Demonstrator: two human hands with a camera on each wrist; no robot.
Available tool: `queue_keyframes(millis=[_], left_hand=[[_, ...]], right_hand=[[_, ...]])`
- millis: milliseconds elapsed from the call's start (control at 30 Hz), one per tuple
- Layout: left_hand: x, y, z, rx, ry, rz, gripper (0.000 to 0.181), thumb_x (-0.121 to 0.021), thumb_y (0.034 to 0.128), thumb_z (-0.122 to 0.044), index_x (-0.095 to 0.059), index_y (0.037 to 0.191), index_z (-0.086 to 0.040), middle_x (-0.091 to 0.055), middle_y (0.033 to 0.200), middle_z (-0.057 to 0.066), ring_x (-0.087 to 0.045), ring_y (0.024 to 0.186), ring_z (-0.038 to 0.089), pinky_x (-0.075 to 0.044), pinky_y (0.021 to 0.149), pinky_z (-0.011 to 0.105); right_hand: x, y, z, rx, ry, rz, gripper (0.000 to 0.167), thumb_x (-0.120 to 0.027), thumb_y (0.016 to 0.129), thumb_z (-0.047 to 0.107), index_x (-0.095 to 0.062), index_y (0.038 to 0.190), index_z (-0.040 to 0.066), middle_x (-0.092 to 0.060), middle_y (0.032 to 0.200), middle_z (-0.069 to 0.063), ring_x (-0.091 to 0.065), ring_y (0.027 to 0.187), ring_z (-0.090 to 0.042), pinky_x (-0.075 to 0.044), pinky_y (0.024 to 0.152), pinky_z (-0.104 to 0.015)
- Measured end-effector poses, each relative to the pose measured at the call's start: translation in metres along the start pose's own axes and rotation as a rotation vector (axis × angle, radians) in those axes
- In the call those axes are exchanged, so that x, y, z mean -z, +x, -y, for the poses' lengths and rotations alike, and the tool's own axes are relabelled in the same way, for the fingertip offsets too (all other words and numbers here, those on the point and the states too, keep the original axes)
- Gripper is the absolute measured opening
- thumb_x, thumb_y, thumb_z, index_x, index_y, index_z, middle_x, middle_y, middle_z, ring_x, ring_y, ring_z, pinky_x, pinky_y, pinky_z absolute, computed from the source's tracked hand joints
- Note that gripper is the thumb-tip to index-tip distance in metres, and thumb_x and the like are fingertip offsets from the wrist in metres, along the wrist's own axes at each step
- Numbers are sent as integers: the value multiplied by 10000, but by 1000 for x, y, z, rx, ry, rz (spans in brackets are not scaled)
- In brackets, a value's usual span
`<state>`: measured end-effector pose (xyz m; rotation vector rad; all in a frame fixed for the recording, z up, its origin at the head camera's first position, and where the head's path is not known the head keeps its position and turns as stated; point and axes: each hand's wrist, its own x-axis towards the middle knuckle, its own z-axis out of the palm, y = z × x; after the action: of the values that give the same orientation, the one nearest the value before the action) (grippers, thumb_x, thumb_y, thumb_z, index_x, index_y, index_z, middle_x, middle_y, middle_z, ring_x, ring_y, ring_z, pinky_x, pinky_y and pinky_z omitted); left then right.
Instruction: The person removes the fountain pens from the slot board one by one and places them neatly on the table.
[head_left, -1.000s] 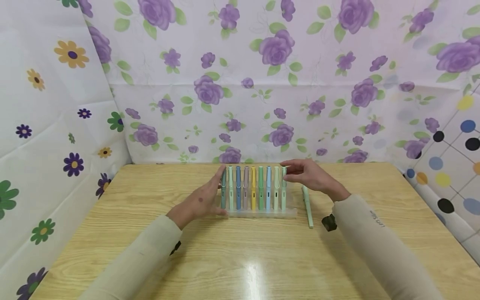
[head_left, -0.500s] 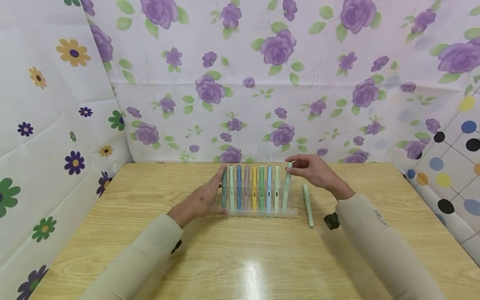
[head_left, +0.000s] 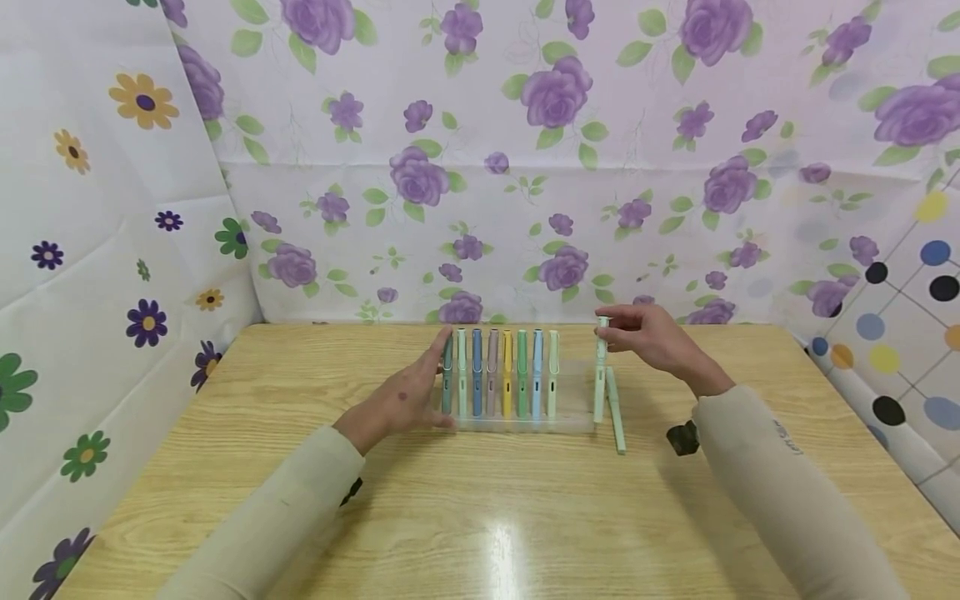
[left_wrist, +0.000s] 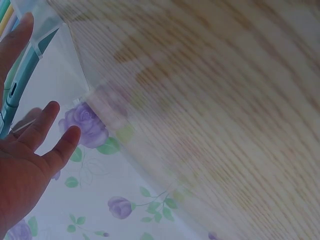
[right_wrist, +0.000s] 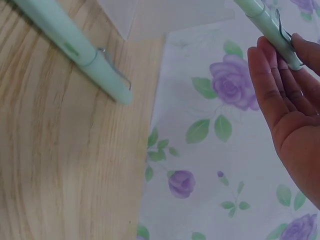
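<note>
Beside the right end of a clear plastic pen rack (head_left: 572, 424), my right hand (head_left: 647, 337) pinches a slim pale-green pen (head_left: 599, 387) by its top, its length near-upright below, my loosely spread left hand (head_left: 401, 401) touching the rack's left end.

The tabletop (head_left: 442, 508) presents glossy wood grain, the rack (head_left: 576, 425) clear smooth plastic, the 8 racked pens (head_left: 507, 383), held pen (head_left: 599, 385) and lying pen (head_left: 616, 415) smooth plastic, the latter's clip (right_wrist: 118, 71) metallic-looking, and the sleeves (head_left: 795, 487) matt cloth.
</note>
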<state>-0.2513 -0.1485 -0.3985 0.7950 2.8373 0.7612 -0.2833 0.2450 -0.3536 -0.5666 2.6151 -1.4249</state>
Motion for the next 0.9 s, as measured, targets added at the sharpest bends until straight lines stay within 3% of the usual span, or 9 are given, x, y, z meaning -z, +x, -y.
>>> queue_keyframes(millis=[167, 467, 900], left_hand=[[0, 0, 0, 0, 13, -3, 1460, -932, 700, -249, 257, 1545, -292, -92, 1657, 133, -462, 1352, 337, -400, 1094, 483], [-1, 0, 1, 2, 7, -5, 1464, -935, 697, -246, 258, 1544, -302, -101, 1657, 129, -461, 1352, 335, -403, 1092, 482], [-2, 1, 2, -11, 11, -11, 1468, -936, 694, -255, 261, 1541, -311, -110, 1655, 133, -468, 1345, 337, -425, 1072, 486]], right_hand=[[5, -4, -8, -62, 40, -3, 509, -614, 1016, 208, -473, 1454, -11, -600, 1179, -225, -659, 1027, -295, -579, 861, -356], [11, -11, -21, -116, 9, 11, 542, -577, 1036, 210, -404, 1496, -20, -579, 1260, -275, -639, 1096, -351, -569, 883, -346], [16, -16, -38, -187, 32, 52, 588, -562, 1045, 219, -332, 1527, -27, -500, 1388, -299, -613, 1152, -390, -491, 988, -524]])
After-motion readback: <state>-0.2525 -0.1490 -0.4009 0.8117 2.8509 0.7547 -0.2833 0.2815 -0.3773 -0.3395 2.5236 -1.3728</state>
